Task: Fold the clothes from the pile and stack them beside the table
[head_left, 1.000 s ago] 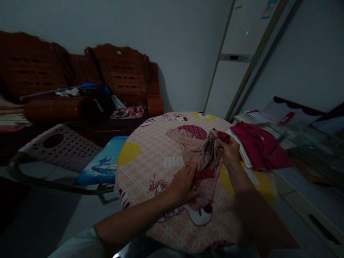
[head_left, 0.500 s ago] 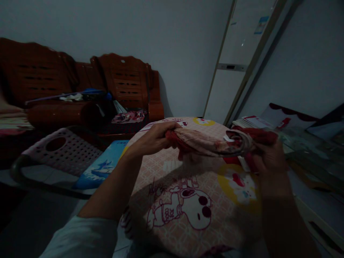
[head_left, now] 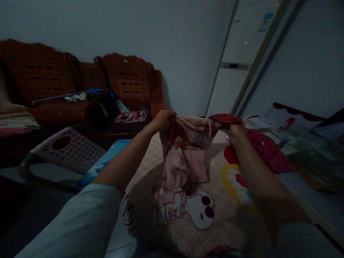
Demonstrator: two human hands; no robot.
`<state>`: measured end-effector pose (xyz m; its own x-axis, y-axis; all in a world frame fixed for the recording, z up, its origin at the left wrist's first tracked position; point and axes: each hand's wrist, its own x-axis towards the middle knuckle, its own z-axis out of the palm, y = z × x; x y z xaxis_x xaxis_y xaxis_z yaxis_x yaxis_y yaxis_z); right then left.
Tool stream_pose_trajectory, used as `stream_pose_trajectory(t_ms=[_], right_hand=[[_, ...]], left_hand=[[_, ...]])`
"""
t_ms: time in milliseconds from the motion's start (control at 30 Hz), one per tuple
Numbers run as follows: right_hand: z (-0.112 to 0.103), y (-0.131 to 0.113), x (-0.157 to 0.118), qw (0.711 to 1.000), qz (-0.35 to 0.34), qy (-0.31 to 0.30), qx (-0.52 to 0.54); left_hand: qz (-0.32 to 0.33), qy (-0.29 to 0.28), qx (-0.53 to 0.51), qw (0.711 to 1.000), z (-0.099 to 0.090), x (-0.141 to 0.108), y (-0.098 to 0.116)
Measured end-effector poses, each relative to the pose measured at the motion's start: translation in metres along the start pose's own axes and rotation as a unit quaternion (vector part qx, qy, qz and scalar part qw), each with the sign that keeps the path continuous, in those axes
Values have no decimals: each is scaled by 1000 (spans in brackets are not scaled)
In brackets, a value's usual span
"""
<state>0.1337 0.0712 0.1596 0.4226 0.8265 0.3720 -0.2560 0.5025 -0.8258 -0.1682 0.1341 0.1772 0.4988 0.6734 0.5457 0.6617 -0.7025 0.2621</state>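
A pink garment with red trim and a printed patch (head_left: 188,161) hangs bunched and creased between my hands. My left hand (head_left: 163,121) is closed on its upper left edge. Its upper right part, where a red band shows, is gripped by my right hand (head_left: 237,133). The garment's lower end hangs down in front of the pale pink tablecloth (head_left: 223,222) with cartoon dog prints; whether it touches the cloth I cannot tell. To the right of my right hand lies a crumpled magenta cloth (head_left: 271,150).
A woven-back chair (head_left: 72,150) and a blue picture board (head_left: 109,161) stand left of the table. Behind are wooden seats (head_left: 129,79) with cloths on them. Another person's foot (head_left: 12,107) rests at far left. A glass-topped surface (head_left: 311,143) lies right.
The garment was stretched sideways in a twisted roll; now it hangs down, spread more open. My right hand has moved left, closer to my left hand, uncovering the magenta cloth.
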Motion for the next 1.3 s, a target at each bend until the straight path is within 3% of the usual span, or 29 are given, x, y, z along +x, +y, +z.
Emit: stream_pose_trajectory(t_ms=[67,167,267,367,467,533,567,667,733,833,1100,1300], right_hand=[[17,-1,29,997,-74,2,34],[33,-20,58,978,-179,-49,92],[32,-22,64,971,-202,-63,112],[15,11,45,985,-145,-28,92],[-13,62,9,999,-39,9,10],[-35,90,-17,995,11,49,-83],[-45,101,-30,989,27,37,-143],[-71,117,-57,983,42,31,-177],[-82,120,-66,982,44,30,-182],[-93,121,-72,979,46,35,-198],[-111,127,-72,984,83,63,-146],[-129,126,-63,989,44,124,-70]], left_hand=[[-11,93,20,995,-6,27,-11],[14,225,19,974,-37,55,-13],[32,262,2,965,-61,60,-15],[2,211,-19,977,-50,39,-33],[-50,118,-55,990,-9,-4,-58],[-83,58,-80,992,24,-41,-70],[-96,31,-90,991,40,-60,-75],[-153,-31,-102,983,77,-112,-82],[-188,-48,-115,974,91,-134,-84],[-210,-47,-146,966,99,-146,-88],[-198,-46,-133,970,95,-145,-84],[-257,3,-93,962,92,-145,-86]])
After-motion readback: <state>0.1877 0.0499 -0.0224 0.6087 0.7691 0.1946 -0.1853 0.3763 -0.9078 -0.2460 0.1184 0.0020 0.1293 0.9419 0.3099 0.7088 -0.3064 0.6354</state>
